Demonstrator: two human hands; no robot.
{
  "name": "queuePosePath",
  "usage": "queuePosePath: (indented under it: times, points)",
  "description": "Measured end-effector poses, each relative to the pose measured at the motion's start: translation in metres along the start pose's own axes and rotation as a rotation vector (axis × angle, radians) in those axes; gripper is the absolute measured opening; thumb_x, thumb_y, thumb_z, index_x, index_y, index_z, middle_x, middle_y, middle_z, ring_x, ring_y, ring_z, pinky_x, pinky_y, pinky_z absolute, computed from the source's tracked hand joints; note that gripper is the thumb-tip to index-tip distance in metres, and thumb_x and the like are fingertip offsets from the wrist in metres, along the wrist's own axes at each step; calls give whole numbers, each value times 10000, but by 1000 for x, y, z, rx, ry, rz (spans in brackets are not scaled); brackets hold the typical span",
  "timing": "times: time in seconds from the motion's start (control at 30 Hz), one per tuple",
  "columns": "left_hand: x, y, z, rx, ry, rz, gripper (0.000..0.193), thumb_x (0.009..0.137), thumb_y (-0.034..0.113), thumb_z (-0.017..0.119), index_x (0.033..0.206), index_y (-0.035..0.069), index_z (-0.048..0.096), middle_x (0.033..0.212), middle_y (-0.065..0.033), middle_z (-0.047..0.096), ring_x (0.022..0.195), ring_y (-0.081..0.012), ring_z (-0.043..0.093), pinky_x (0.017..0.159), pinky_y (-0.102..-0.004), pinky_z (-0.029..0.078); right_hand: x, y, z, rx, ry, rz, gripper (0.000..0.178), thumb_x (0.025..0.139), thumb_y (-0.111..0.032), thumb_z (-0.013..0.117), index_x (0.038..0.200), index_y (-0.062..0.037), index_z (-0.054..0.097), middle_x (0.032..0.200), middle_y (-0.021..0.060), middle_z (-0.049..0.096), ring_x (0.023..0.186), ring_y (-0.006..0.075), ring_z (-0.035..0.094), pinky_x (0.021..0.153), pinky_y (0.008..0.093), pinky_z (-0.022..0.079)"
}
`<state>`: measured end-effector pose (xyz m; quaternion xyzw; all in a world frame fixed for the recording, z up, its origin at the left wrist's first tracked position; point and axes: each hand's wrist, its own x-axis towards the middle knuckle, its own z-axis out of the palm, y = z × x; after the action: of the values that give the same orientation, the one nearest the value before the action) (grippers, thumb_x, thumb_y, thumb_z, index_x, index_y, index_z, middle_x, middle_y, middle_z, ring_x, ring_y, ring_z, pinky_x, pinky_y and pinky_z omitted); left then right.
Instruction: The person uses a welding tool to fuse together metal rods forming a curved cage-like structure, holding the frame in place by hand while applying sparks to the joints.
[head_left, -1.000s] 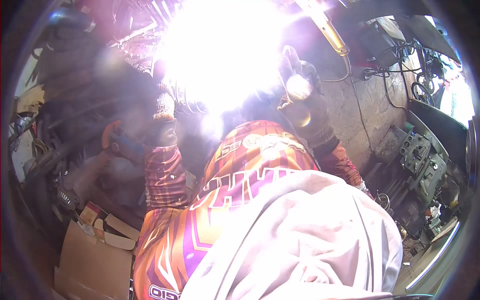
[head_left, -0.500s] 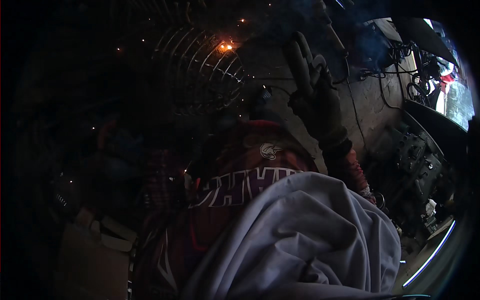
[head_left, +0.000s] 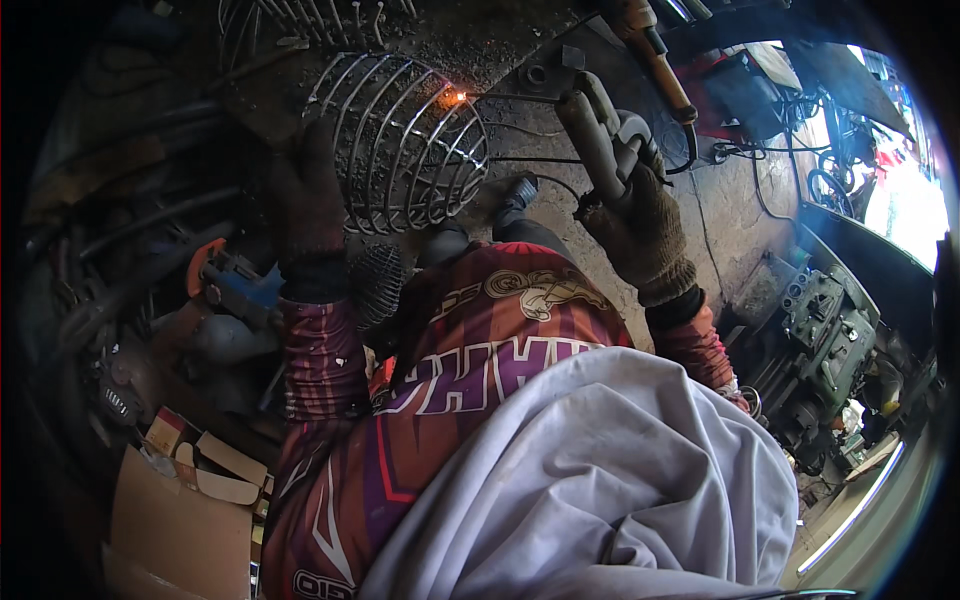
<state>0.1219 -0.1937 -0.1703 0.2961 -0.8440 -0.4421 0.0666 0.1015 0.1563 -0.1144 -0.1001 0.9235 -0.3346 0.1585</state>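
My right hand, in a brown knitted work glove, is closed around a grey welding electrode holder. A thin welding rod reaches left from the holder to a glowing orange spot on a steel bar cage. The cage is barrel-shaped, with curved ribs, and lies on its side on the dirty floor. My left hand, in a dark glove, is closed at the cage's left edge; its fingers are dim and partly lost in shadow.
An orange power tool with a cable lies at the upper right. More bent bars stand at the top. A cardboard box is at lower left, a green machine at right. Grey cloth hangs across the lower front.
The bright welding flare has shrunk to a small glow and flying sparks are gone. The picture has brightened, bringing my left hand and the cage into sight. The right hand has hardly moved.
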Motion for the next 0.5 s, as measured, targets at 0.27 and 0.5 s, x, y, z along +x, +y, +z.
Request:
queuePosePath:
  times: [0.27,0.5]
  points:
    - [-1,7,-2,84,7,-54,727,940,666,552,1170,-14,664,1095,-208,708,1067,-330,668,913,-413,477,1,-2,1,-113,10,-94,484,859,-295,781,1167,7,563,947,143,696,865,291,705,784,392,540]
    - [2,-31,7,1284,710,591,555,976,539,573,1313,98,554,950,-161,687,686,-276,646,704,-491,504,11,-18,0,-185,0,-233,429,795,-267,772,1135,-60,610,1135,172,617,1113,384,579,928,472,478]
